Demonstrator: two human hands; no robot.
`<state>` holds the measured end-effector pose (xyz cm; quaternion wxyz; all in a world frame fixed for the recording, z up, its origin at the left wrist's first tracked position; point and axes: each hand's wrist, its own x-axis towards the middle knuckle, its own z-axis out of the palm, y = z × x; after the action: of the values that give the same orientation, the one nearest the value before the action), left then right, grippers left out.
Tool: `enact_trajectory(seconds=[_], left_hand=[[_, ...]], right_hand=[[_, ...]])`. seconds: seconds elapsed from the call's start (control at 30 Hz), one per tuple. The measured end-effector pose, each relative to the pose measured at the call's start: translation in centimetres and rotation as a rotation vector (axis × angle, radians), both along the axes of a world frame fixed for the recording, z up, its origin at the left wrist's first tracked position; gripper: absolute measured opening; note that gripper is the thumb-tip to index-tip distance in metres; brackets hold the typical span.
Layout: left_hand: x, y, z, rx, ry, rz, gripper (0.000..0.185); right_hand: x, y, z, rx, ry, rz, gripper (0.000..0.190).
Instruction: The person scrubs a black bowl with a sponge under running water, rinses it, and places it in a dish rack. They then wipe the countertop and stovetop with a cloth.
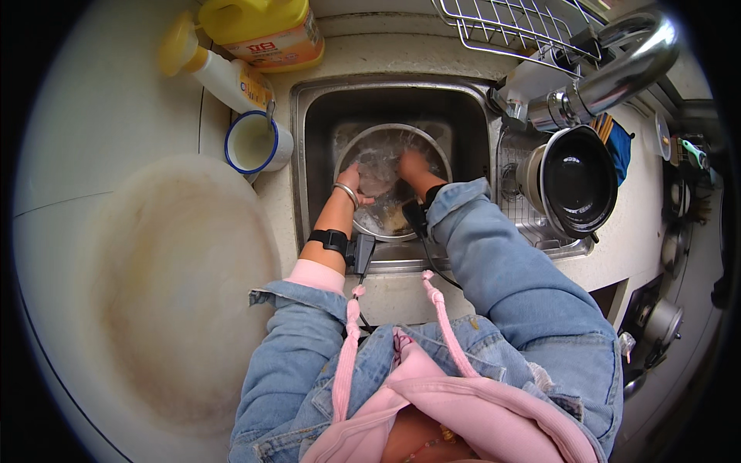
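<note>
A round metal basin point(393, 127) stands inside the stainless steel sink point(472, 133). It holds water, which looks stirred up and splashing. My left hand point(352, 180), with a bangle at the wrist, grips the left side of a translucent, pale object point(375, 177) in the basin; its exact kind is unclear. Close to that object's right side is my right hand point(413, 166), blurred by motion, so its fingers and anything in them cannot be made out. Something yellowish-brown point(397, 219) lies low in the basin, partly under water.
Left of the sink are a blue-rimmed white mug point(252, 142) with a spoon, a pump bottle point(228, 84) and a yellow jug point(269, 37). At right, a black bowl point(579, 179) leans on a wire rack point(518, 162). The chrome faucet point(613, 75) arches above.
</note>
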<state>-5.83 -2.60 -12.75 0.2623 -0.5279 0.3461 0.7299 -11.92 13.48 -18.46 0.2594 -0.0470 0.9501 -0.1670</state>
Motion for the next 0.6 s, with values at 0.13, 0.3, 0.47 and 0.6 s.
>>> enact_trajectory(seconds=[0.13, 0.3, 0.47, 0.6], left_hand=[[-0.6, 0.5, 1.5, 0.245, 0.001, 0.116, 0.06], [0.2, 1.2, 2.0, 0.148, 0.201, -0.032, 0.042], [0.3, 1.7, 1.6, 0.32, 0.478, 0.086, 0.041], [-0.1, 2.8, 1.4, 0.426, 0.542, 0.288, 0.037]], right_hand=[[-0.4, -2.6, 6.4, -0.544, -0.083, 0.347, 0.024], [0.5, -2.3, 18.0, -1.16, -0.317, 0.111, 0.031], [-0.2, -1.4, 19.7, -1.35, -0.238, -0.285, 0.021], [2.3, -2.0, 15.6, -1.0, 0.376, -0.014, 0.014]])
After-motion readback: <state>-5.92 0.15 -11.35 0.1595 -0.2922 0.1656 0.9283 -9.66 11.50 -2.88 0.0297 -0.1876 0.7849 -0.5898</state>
